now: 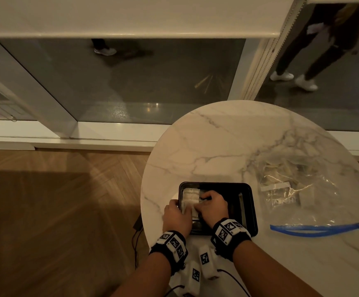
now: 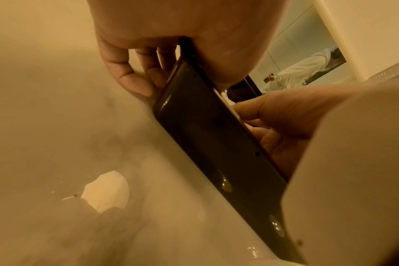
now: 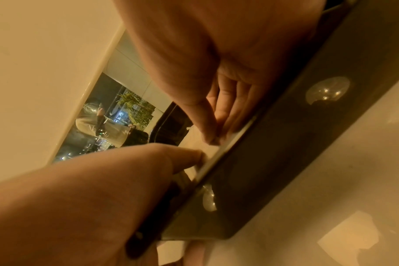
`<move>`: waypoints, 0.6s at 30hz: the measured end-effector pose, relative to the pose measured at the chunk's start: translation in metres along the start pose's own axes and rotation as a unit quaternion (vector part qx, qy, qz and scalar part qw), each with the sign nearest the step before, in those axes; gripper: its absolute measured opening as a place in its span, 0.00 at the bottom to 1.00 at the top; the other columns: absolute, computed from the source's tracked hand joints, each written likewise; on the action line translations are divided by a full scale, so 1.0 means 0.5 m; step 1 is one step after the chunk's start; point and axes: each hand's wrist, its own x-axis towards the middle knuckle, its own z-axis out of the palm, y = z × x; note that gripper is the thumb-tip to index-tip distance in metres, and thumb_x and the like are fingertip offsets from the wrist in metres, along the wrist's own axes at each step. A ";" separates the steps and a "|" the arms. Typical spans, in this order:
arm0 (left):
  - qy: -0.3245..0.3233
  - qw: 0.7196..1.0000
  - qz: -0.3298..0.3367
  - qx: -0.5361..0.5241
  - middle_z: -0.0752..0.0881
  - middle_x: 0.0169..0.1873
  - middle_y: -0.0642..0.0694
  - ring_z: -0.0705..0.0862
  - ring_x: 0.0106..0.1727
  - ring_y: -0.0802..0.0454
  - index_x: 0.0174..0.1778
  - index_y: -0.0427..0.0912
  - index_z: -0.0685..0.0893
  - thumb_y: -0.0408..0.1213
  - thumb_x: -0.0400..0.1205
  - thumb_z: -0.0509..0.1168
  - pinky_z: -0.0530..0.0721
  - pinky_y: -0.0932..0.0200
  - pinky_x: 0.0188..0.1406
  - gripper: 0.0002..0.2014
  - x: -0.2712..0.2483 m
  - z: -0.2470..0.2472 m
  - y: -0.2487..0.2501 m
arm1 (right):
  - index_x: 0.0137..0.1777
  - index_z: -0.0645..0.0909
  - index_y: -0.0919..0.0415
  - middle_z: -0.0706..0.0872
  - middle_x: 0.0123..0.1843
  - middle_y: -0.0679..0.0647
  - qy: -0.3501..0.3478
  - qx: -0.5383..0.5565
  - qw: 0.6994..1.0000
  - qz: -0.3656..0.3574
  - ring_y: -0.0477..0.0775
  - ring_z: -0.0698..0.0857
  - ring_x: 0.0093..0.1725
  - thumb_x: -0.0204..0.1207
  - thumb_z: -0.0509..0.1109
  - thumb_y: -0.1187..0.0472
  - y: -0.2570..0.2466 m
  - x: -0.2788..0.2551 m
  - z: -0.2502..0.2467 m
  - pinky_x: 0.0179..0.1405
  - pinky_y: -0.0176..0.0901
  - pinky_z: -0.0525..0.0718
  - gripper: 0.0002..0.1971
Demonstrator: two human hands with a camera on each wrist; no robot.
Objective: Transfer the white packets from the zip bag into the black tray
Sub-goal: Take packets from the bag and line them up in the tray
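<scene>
1. Left hand (image 1: 177,216): set at the tray's left wall. Thumb over the rim, fingers curled against the outer wall on the counter (image 1: 217,142); grips the tray (image 1: 250,207) and steadies it.
2. Packets (image 1: 190,199): white, flat, lying side by side in a row along the left end of the tray. Edges crimped, surfaces slightly creased. Exact count not readable.
3. Right hand (image 1: 211,207): inside the tray, just right of the row. Fingers extended and pressed down on the packets, thumb tip against their edge beside the left thumb. Nothing pinched or lifted, as far as the right wrist view shows.
4. Step in hand, as judged: seating and squaring the latest packets against the left wall. Transfer only partly done.
5. Tray, right part: bare black floor, glossy, room for more rows.
6. Bag (image 1: 298,194): clear, crumpled, flat on the counter, near the tray's right side but apart from it. Blue zip strip (image 1: 317,229) at the near edge, apparently open. Several packets visible inside.
7. Next move, as judged: release the row, reach right into the bag mouth, pinch a packet, place it beside the row. Thin slack film likely to drag along; holding the bag down with the left hand advisable.
</scene>
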 end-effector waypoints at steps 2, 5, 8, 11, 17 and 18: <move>0.000 1.000 -0.001 -0.004 0.87 0.49 0.47 0.87 0.47 0.46 0.54 0.51 0.80 0.63 0.70 0.62 0.89 0.44 0.47 0.24 0.000 0.001 0.000 | 0.39 0.81 0.49 0.89 0.36 0.55 0.002 0.009 1.000 0.000 0.51 0.88 0.35 0.64 0.81 0.67 0.001 0.000 -0.001 0.35 0.41 0.87 0.14; 0.001 1.000 -0.005 -0.001 0.86 0.48 0.48 0.87 0.47 0.47 0.54 0.50 0.81 0.66 0.67 0.59 0.89 0.44 0.47 0.28 -0.002 0.001 0.003 | 0.43 0.82 0.54 0.88 0.33 0.53 0.003 0.028 1.000 -0.005 0.50 0.88 0.34 0.66 0.81 0.67 0.003 0.002 -0.006 0.32 0.37 0.84 0.12; -0.002 1.000 -0.002 0.017 0.85 0.49 0.47 0.87 0.46 0.46 0.54 0.49 0.80 0.64 0.71 0.62 0.89 0.44 0.47 0.24 -0.004 -0.002 0.006 | 0.45 0.83 0.56 0.88 0.33 0.52 0.004 0.038 0.999 -0.005 0.45 0.87 0.34 0.69 0.80 0.66 0.000 0.002 -0.009 0.29 0.32 0.78 0.10; -0.003 1.000 -0.003 0.026 0.85 0.51 0.46 0.87 0.48 0.45 0.56 0.48 0.81 0.59 0.75 0.65 0.89 0.43 0.49 0.21 -0.003 -0.004 0.008 | 0.45 0.83 0.56 0.88 0.33 0.51 -0.001 0.042 0.999 -0.008 0.44 0.86 0.33 0.69 0.80 0.67 -0.005 0.002 -0.008 0.28 0.31 0.77 0.10; -0.004 1.000 -0.008 0.025 0.84 0.53 0.45 0.87 0.51 0.44 0.58 0.47 0.81 0.52 0.77 0.70 0.89 0.42 0.51 0.18 -0.002 -0.003 0.006 | 0.41 0.81 0.50 0.89 0.32 0.50 -0.018 0.025 0.999 -0.010 0.47 0.88 0.34 0.66 0.80 0.69 -0.002 0.003 -0.005 0.30 0.28 0.80 0.14; -0.005 1.000 -0.008 0.027 0.84 0.53 0.45 0.87 0.51 0.44 0.59 0.47 0.81 0.51 0.77 0.70 0.88 0.42 0.51 0.18 -0.001 -0.003 0.006 | 0.41 0.81 0.49 0.89 0.32 0.51 -0.018 0.021 1.000 -0.010 0.47 0.88 0.35 0.66 0.79 0.70 -0.001 0.003 -0.005 0.30 0.29 0.81 0.15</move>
